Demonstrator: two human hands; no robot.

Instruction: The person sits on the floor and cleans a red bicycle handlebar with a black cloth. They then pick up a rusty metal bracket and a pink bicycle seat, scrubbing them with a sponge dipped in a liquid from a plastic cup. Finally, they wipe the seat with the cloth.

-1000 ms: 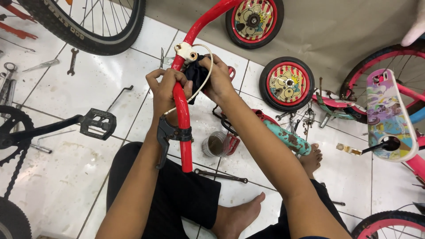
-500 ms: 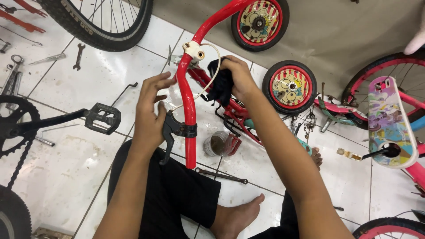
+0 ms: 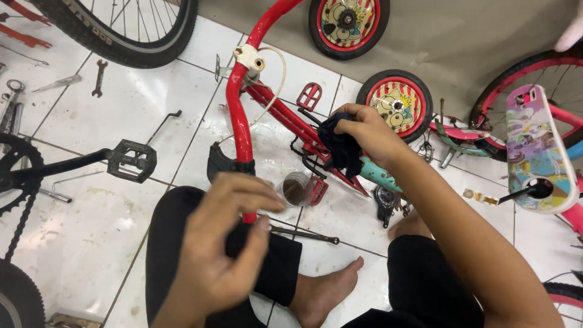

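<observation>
Tools lie scattered on white tiles at the far left, beside a black pedal on its crank. Next comes the red bicycle frame, upright in front of your lap. Your left hand hangs low before it, fingers loosely curled and half open, gripping nothing. A small round container sits just beyond. Further right, your right hand is closed around a dark cloth, above the frame's lower tubes. Small decorated wheels stand behind.
</observation>
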